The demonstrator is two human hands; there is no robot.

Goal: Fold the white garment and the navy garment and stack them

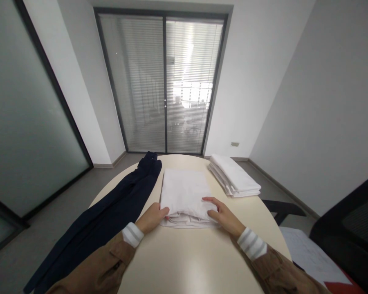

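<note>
A folded white garment (185, 192) lies in the middle of the round cream table (187, 257). My left hand (151, 218) grips its near left corner, fingers curled round the edge. At the near right corner, my right hand (222, 213) rests on the cloth with its fingers stretched flat across the top. Dark navy trousers (110, 212) lie stretched out along the table's left side, just left of my left hand. A stack of folded white cloths (234, 175) sits at the far right of the table.
A black chair (352, 232) stands at the right, with papers (309, 255) on a surface beside it. Glass doors with blinds (164, 85) close the far wall. A frosted glass partition (21, 114) runs along the left.
</note>
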